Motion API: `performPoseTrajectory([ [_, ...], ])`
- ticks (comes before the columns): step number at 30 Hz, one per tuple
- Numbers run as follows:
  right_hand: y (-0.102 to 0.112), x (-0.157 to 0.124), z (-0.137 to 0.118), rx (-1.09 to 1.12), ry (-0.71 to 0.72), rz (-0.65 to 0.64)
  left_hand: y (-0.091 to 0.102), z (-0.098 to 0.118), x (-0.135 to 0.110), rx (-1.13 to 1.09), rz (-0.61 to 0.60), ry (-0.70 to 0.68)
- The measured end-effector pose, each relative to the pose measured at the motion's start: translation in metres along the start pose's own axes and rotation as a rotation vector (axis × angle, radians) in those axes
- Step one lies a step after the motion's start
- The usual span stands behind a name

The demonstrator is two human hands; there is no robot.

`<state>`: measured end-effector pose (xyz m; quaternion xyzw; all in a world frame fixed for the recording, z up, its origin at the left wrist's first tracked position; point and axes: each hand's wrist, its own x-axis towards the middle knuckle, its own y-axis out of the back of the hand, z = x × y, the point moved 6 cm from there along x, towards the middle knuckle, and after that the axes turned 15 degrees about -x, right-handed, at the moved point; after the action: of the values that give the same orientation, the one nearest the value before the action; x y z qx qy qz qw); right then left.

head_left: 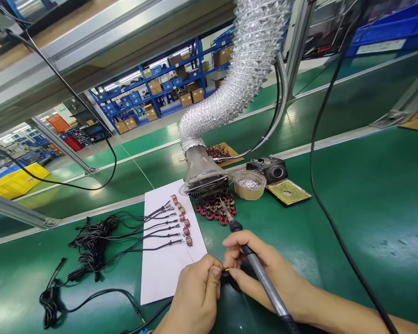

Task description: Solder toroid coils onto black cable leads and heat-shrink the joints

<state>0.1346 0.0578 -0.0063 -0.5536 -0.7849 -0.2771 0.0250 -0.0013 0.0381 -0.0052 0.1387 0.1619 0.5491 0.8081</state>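
My left hand (198,294), lower centre: thumb and forefinger pinched on a thin yellow wire (227,269), its remainder hidden. My right hand (270,266), lower right of centre: fingers wrapped about a soldering iron (257,269), tip toward mid-frame; thumb at the same wire. White paper sheet (160,273), left of centre: one row of small wound coils (186,231), black cable ends (167,235) alongside. Centre: red-and-black toroidal coils (212,213), heaped below a fume hood (204,169). Upper centre, beyond: blue shelving (148,88).

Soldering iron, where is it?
In the head view, right of centre: the soldering iron is in the right hand, its tip toward the coils by the hood.
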Motion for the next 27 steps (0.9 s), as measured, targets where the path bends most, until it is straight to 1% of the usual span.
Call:
performPoseTrajectory([
  [3,-0.001,-0.001,0.0,0.036,-0.024,-0.041,-0.002,0.0,-0.001,-0.03,-0.049,0.034],
  [5,-0.001,-0.002,-0.002,0.04,-0.025,-0.074,-0.002,0.002,-0.002,0.002,-0.067,0.033],
  [9,0.001,-0.003,-0.007,-0.071,0.004,-0.094,0.001,0.009,-0.006,0.174,-0.026,-0.074],
  [11,0.002,-0.002,-0.01,-0.139,0.036,-0.081,-0.001,0.008,-0.007,0.199,-0.02,-0.107],
  [13,0.001,-0.002,-0.013,-0.183,0.065,-0.039,-0.006,0.003,-0.007,0.117,-0.057,-0.08],
  [15,0.0,-0.003,-0.014,-0.226,0.082,0.081,-0.011,-0.004,-0.007,-0.06,-0.088,-0.025],
  [17,-0.003,-0.008,-0.014,-0.257,0.11,0.23,-0.015,-0.01,-0.006,-0.276,-0.066,0.01],
  [19,-0.01,-0.013,-0.011,-0.233,0.123,0.321,-0.016,-0.014,-0.005,-0.451,-0.006,0.014],
  [21,-0.018,-0.015,-0.005,-0.149,0.089,0.329,-0.016,-0.018,-0.005,-0.547,0.053,0.006],
  [23,-0.023,-0.015,-0.001,-0.066,0.027,0.31,-0.016,-0.02,-0.006,-0.578,0.098,0.002],
  [27,-0.023,-0.012,-0.003,-0.01,-0.017,0.277,-0.015,-0.02,-0.005,-0.594,0.133,0.025],
])
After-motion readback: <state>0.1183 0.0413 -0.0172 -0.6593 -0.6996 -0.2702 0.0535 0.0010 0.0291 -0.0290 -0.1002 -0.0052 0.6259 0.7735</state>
